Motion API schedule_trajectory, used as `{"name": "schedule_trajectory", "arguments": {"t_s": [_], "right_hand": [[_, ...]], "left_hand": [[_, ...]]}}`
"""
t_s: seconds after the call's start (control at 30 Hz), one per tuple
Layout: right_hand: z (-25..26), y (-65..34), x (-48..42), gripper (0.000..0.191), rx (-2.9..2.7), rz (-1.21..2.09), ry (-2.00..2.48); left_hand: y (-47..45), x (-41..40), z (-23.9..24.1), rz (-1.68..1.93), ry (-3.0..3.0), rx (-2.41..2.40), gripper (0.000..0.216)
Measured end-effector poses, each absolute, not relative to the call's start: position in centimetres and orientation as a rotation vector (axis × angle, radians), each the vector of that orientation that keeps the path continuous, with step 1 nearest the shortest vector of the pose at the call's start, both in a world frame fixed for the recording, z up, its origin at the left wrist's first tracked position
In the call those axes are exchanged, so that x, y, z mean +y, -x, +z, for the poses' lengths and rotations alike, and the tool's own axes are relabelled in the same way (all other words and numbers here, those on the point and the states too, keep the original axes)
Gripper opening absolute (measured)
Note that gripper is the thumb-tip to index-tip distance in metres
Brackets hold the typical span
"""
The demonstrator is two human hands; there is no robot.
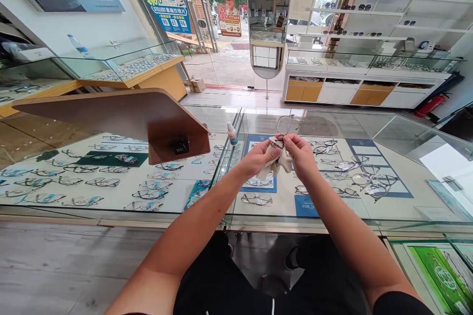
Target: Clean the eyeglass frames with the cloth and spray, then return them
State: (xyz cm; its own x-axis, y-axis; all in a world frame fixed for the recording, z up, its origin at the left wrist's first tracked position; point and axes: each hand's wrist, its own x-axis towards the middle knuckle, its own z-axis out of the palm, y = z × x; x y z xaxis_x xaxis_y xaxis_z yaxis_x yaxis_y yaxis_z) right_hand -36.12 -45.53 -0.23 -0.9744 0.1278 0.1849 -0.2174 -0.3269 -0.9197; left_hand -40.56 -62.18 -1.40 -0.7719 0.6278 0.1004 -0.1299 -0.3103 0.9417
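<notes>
Both my hands meet above the glass display counter (pixel 354 123). My left hand (pixel 260 155) is closed on a crumpled pale cleaning cloth (pixel 283 161), whose loose folds hang below the fingers. In my right hand (pixel 300 155) I grip a pair of thin-framed eyeglasses (pixel 286 124), with fingertips close against the cloth. One lens rim sticks up above the hands; the part of the glasses at the cloth is covered by my fingers. A small white spray bottle (pixel 231 134) stands on the counter to the left of my hands.
Rows of eyeglasses (pixel 256 199) lie under the counter's glass. A brown angled panel (pixel 111 113) rises at the left. Beyond the counter are a tall mirror (pixel 266 66), a white cabinet (pixel 336 91), sunglasses shelves (pixel 369 11) and a fire extinguisher (pixel 432 105).
</notes>
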Motion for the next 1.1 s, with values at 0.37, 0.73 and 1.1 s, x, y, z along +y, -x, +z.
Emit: {"name": "schedule_trajectory", "arguments": {"t_s": [0.37, 0.73, 1.1], "right_hand": [[0.2, 35.9, -45.5, 0.036, -1.667, 2.485, -0.099], [0.3, 35.8, -45.3, 0.036, -1.789, 2.443, -0.159], [0.9, 35.7, -45.4, 0.040, -1.690, 2.540, -0.065]], "left_hand": [[40.9, -62.5, -1.2, 2.163, -0.679, 1.537, 0.059], [41.3, -62.6, -1.3, 2.224, -0.646, 1.567, 0.063], [40.7, -63.0, -0.8, 2.183, -0.673, 1.558, 0.061]]}}
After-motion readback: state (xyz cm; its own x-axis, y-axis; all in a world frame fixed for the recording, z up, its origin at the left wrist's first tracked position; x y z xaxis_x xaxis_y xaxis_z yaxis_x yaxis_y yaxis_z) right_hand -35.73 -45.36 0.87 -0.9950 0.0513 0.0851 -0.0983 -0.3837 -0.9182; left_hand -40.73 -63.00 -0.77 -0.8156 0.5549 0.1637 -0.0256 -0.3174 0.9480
